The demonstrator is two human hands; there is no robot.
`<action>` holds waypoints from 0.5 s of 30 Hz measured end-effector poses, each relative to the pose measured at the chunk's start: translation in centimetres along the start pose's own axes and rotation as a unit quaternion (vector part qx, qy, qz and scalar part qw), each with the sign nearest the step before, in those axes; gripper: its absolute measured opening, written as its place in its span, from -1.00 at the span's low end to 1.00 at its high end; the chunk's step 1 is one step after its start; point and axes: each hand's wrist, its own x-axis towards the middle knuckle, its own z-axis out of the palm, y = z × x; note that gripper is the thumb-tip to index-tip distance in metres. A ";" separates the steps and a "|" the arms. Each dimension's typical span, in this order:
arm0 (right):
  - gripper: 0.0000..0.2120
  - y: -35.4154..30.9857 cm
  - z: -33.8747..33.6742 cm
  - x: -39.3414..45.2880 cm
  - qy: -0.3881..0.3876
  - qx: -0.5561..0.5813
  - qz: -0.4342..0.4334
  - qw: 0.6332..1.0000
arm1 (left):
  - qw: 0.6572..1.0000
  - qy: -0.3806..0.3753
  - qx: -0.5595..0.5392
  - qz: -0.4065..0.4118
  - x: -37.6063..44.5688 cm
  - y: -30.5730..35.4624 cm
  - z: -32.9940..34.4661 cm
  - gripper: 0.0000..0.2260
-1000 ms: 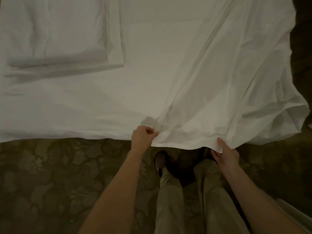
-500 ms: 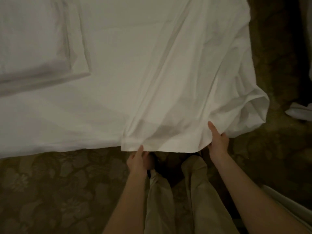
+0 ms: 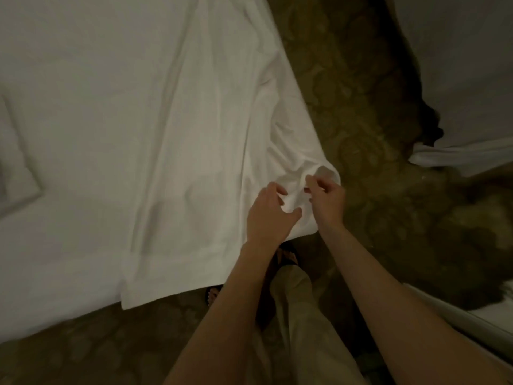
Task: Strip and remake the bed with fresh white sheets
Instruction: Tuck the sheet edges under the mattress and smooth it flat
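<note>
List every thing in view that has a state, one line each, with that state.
top sheet: unfolded, lying creased over the bed, its near corner bunched.
left hand: fingers curled, gripping the bunched corner.
right hand: pinching the sheet's edge.
bed: covered in white, smooth.
folded linen: folded, lying on the bed at the left edge.

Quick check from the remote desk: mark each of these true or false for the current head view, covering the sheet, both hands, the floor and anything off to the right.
1. Both hands are at the bunched corner of the loose white sheet. True: the left hand and the right hand meet there.
2. The right hand hangs idle at the person's side. False: its fingers pinch the cloth.
3. The floor is bare wood. False: it is patterned carpet.
4. The sheet's near hem hangs past the bed edge. True.
5. More white fabric shows at the right. True.
</note>
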 end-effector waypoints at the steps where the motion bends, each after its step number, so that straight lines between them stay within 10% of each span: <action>1: -0.92 -0.1 -0.5 0.4 -0.013 0.001 -0.004 1.000 | 0.998 0.001 0.055 0.029 0.7 0.5 0.4 -0.66; 6: -0.80 0.7 -4.5 2.6 0.042 0.029 -0.029 0.998 | 0.988 -0.011 0.139 0.065 2.9 1.7 2.5 -0.88; 10: -0.61 1.5 -6.1 5.8 -0.102 -0.060 -0.019 0.993 | 0.993 0.006 0.098 0.063 3.5 1.8 2.8 -0.88; 15: -0.83 0.9 -5.3 6.7 -0.164 -0.125 -0.077 0.975 | 0.990 0.010 0.128 0.060 2.9 0.8 3.2 -0.82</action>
